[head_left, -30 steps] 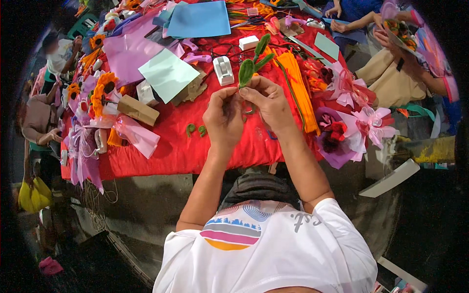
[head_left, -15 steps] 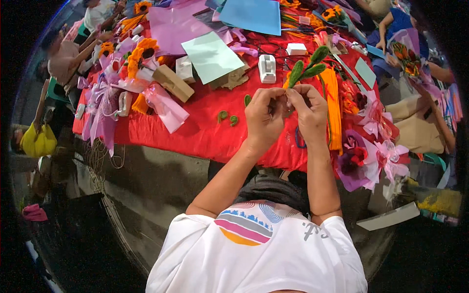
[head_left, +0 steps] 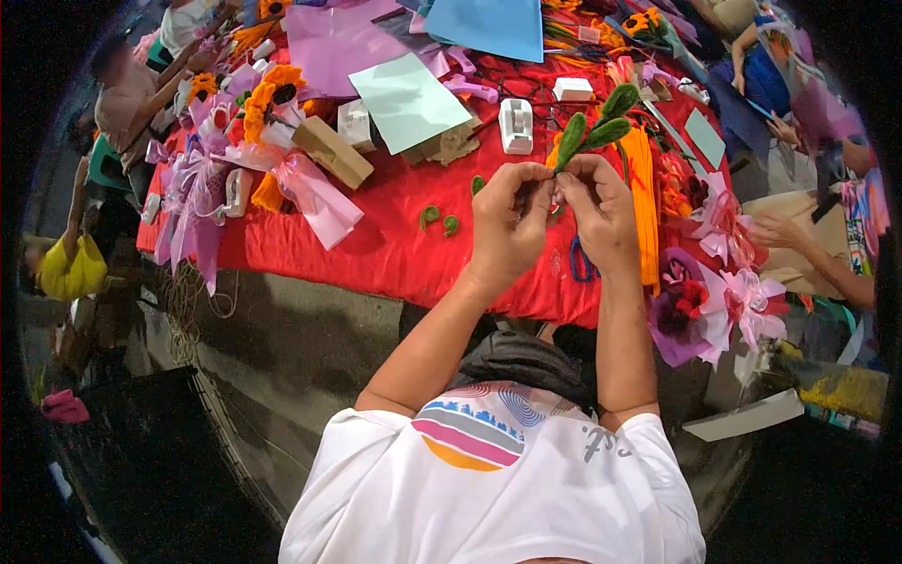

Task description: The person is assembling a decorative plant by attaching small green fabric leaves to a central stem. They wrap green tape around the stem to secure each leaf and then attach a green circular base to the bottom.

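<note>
Both hands meet over the front of the red-covered table, pinching the base of a fuzzy green leaf sprig [head_left: 595,134] made of several pipe-cleaner leaves. My left hand [head_left: 512,211] closes thumb and fingertips on its stem from the left. From the right, my right hand [head_left: 599,209] grips the same stem, fingers curled. The leaves fan up and to the right above the fingertips. Left of my left hand lie two small green coils [head_left: 429,217], and a single green leaf [head_left: 477,185] pokes out beside its knuckles. A dark blue loop [head_left: 583,259] rests below my right hand.
Orange pipe cleaners [head_left: 643,207] lie right of my hands. A white tape dispenser [head_left: 516,126] stands beyond them, near a pale green sheet [head_left: 410,101] and a cardboard box [head_left: 332,152]. Wrapped bouquets [head_left: 315,193] crowd the left; more [head_left: 688,305] sit at the right edge. Other people work on both sides.
My hands keep their pinch on the sprig, with only a slight shift of the fingers. At the right, another person's hand has moved into view over the brown paper.
</note>
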`<state>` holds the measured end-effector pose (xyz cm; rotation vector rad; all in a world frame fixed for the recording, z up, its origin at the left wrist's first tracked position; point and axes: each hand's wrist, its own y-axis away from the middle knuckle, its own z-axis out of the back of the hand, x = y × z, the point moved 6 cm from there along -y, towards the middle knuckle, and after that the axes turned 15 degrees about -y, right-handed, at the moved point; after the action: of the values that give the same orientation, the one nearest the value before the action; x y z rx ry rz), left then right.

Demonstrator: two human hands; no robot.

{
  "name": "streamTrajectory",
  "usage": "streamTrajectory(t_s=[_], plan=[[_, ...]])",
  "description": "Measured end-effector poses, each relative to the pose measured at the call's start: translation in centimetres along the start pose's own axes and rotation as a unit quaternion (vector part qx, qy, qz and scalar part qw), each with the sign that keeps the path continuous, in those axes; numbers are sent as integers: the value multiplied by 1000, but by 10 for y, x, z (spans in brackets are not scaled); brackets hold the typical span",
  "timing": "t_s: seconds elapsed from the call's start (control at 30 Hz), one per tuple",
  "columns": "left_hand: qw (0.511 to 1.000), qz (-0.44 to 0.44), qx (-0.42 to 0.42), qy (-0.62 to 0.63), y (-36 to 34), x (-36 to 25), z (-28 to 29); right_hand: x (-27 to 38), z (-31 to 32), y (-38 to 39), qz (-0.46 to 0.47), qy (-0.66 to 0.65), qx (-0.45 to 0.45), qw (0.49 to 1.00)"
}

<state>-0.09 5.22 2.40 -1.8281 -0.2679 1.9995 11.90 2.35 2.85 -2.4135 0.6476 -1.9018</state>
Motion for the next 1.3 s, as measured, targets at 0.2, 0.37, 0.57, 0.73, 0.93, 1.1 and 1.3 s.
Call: streamTrajectory(t_s=[0.2,0.37,0.57,0.73,0.93,1.1,1.3], plan=[[994,53,51,81,0,0,-1,-14,4,-4,-64,-134,29,988],[989,86,80,95,-1,-4,-2,-9,-2,-4,-95,-191,20,977],[997,58,36,21,-2,0,-4,-11,2,-6,-75,-127,1,989],[998,-21,-6,-61,-4,0,0,-11,0,-7,-49,-88,-23,995],[995,86,28,31,-3,9,3,4,-7,-6,-21,-32,17,999],[994,77,47,64,-2,10,0,5,-4,-6,-8,1,28,1000],[994,87,38,45,-4,3,4,-1,-4,-7,-74,-64,14,995]])
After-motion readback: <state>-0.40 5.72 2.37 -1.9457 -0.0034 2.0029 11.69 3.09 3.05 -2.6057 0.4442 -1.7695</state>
